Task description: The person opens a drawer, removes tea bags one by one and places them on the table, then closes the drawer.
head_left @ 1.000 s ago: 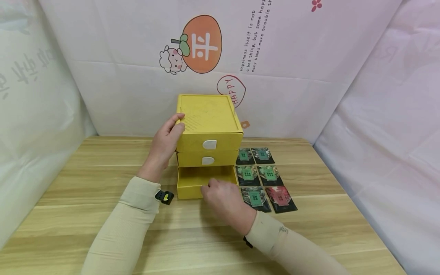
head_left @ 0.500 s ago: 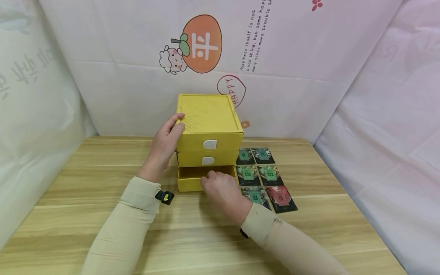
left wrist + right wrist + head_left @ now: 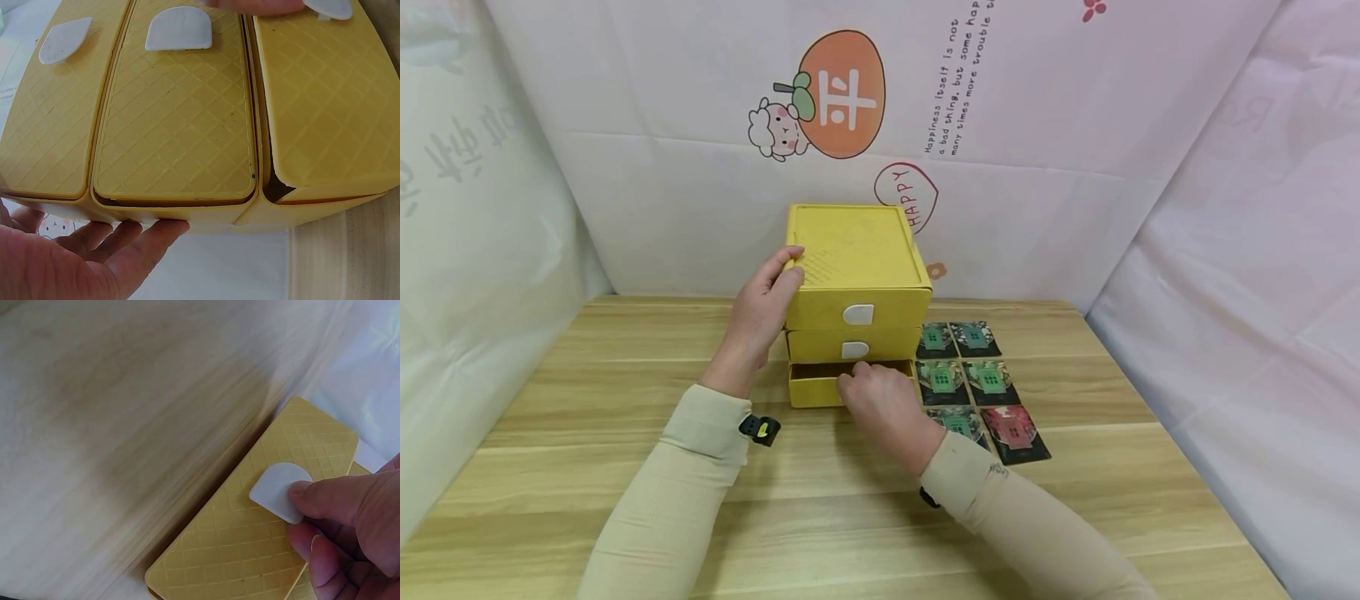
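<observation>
A yellow cabinet (image 3: 857, 242) with stacked drawers and white tab handles stands on the table. My left hand (image 3: 760, 308) rests against its upper left side, thumb at the top edge. In the left wrist view the fingers (image 3: 150, 247) lie nearly straight along the side wall. The bottom drawer (image 3: 812, 393) sticks out a little, its inside dark. At its front, my right hand (image 3: 883, 408) pinches the white handle (image 3: 278, 487); the thumb presses the tab and the other fingers curl at the drawer's upper edge. The two upper drawers are closed.
Several flat dark packets with green labels (image 3: 940, 379), one with a red label (image 3: 1015, 433), lie in rows right of the cabinet on the wooden table (image 3: 820, 517). A printed white cloth (image 3: 1037, 208) hangs behind.
The bottom drawer has slid further into the cabinet, and my right hand has moved away from me with it. My left hand has stayed at the cabinet's side.
</observation>
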Motion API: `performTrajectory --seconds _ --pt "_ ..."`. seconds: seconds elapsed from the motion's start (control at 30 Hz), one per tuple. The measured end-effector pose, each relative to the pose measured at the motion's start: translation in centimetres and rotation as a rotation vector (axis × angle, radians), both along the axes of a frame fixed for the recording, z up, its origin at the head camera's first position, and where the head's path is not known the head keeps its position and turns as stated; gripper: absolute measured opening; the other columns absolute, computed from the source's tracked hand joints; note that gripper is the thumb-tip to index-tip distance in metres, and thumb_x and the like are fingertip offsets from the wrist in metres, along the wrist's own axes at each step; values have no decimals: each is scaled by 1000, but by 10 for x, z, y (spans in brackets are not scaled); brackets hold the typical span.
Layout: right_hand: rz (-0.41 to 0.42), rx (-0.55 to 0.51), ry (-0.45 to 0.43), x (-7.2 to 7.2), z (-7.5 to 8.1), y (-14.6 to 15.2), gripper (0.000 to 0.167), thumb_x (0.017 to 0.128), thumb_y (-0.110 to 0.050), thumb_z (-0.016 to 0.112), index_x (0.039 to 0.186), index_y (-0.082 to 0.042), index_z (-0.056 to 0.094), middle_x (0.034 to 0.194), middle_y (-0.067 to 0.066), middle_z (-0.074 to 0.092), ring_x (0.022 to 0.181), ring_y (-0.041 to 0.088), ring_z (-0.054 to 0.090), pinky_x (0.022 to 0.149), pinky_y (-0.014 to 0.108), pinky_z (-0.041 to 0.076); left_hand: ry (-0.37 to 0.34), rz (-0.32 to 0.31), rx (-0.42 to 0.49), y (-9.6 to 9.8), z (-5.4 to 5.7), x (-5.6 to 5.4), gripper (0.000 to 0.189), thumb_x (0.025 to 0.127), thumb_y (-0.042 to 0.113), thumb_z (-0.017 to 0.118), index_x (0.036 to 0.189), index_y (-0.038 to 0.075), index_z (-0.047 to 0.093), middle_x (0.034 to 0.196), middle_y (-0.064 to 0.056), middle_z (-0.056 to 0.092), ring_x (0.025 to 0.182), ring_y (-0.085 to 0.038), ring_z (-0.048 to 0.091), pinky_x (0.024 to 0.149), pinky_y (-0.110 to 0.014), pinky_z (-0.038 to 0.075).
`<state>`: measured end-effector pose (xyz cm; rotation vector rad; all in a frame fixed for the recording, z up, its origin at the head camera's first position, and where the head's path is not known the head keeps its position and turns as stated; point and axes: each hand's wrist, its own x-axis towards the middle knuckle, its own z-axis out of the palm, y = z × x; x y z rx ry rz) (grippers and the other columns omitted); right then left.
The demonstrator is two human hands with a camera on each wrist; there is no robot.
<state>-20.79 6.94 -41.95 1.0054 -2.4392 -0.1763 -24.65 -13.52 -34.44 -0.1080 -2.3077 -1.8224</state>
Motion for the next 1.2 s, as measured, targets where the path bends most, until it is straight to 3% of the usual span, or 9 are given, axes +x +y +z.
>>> performTrajectory --seconds 0.13,0.2,0.57,1.2 --pt "-2 -6 14 -2 0 0 20 92 2 72 80 -14 69 71 2 59 58 18 60 51 34 53 1 1 -13 0 0 0 48 106 51 45 152 40 51 160 11 43 73 -22 38 67 -36 37" --pt "-3 -5 14 -3 -1 -1 19 93 0 72 80 -14 69 71 3 60 59 18 60 50 34 53 5 1 -15 0 0 0 48 107 51 45 153 40 51 159 11 43 72 -22 38 67 -36 37" --pt "-7 -12 46 -8 -3 -1 19 95 -4 73 79 -14 69 72 4 61 59 19 61 50 34 53 3 -1 9 -1 -1 -2 48 106 48 46 153 37 51 163 10 40 115 -26 44 86 -42 35" --pt "-34 0 97 -15 -6 -4 20 93 -1 70 78 -15 68 75 3 63 58 18 62 48 36 53 -2 3 6 -1 -1 -2 49 106 50 46 153 37 51 165 10 38 129 -24 43 100 -45 36"
